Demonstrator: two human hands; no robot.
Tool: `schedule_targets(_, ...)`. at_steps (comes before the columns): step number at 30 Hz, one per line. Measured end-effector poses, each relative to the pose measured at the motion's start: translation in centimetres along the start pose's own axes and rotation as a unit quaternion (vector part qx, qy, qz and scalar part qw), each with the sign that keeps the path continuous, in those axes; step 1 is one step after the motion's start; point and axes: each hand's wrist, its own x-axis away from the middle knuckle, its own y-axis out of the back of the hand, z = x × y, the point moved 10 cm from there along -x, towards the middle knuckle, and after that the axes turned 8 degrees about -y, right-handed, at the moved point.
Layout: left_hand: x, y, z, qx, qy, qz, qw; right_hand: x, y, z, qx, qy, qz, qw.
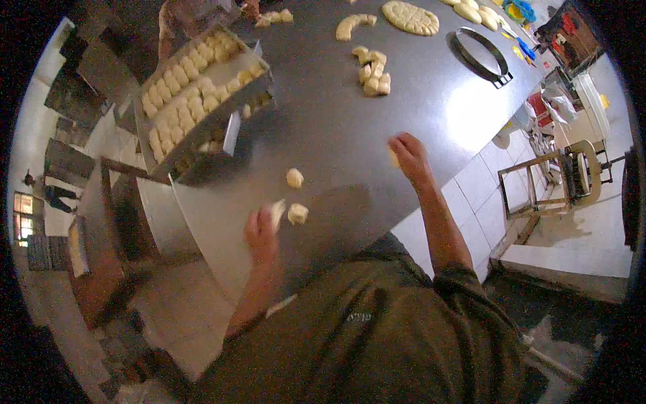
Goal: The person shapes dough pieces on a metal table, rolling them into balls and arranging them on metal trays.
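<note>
My left hand (260, 231) is closed around a piece of dough (277, 213) at the near left of the metal table (330, 128); motion blurs it somewhat. Just right of it lies a cut dough piece (297, 214), and a rounder dough piece (294, 178) sits a little farther off. Over the table's right part, my right hand (409, 156) has its fingers curled against another bit of dough (393, 159), mostly hidden by the hand. A cluster of cut dough pieces (374, 71) lies beyond, between the two hands.
A tray (264, 81) with rows of dough balls stands at the far left, over another tray. Another person (195, 20) is behind it. At the back are a dough strip (354, 24), a flat dough slab (410, 18) and a metal ring (481, 55). A metal frame stand (535, 185) stands right.
</note>
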Motion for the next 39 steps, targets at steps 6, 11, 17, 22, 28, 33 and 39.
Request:
schedule_targets(6, 10.4, 7.9, 6.8, -0.476, -0.252, 0.125, 0.833, 8.2, -6.6, -3.7, 0.471, 0.286, -0.02, 0.834)
schedule_targets(11, 7.7, 1.4, 7.8, -0.47, -0.186, 0.113, 0.856, 3.4, -12.7, -0.2, 0.438, 0.258, -0.112, 0.854)
schedule_targets(17, 4.0, 10.8, 9.4, -0.492, -0.382, -0.02, 0.782, 1.2, -6.9, -2.1, 0.477, 0.214, 0.071, 0.849)
schedule_targets(22, -1.4, 1.7, 5.8, -0.358, -0.225, 0.057, 0.904, -2.7, -14.3, -1.2, 0.459, 0.153, 0.11, 0.868)
schedule_targets(28, -1.9, 6.6, 4.9, -0.394, -0.243, 0.03, 0.886, -5.8, -5.6, 0.0, 0.437, 0.272, 0.095, 0.852)
schedule_targets(33, -1.1, 0.0, 6.5, -0.384, -0.349, 0.052, 0.853, -4.2, -13.0, -2.7, 0.434, 0.328, 0.067, 0.836)
schedule_targets(39, -2.7, 6.8, 4.2, -0.542, -0.285, -0.048, 0.789, -9.2, -6.5, 3.6, 0.414, 0.281, 0.088, 0.861)
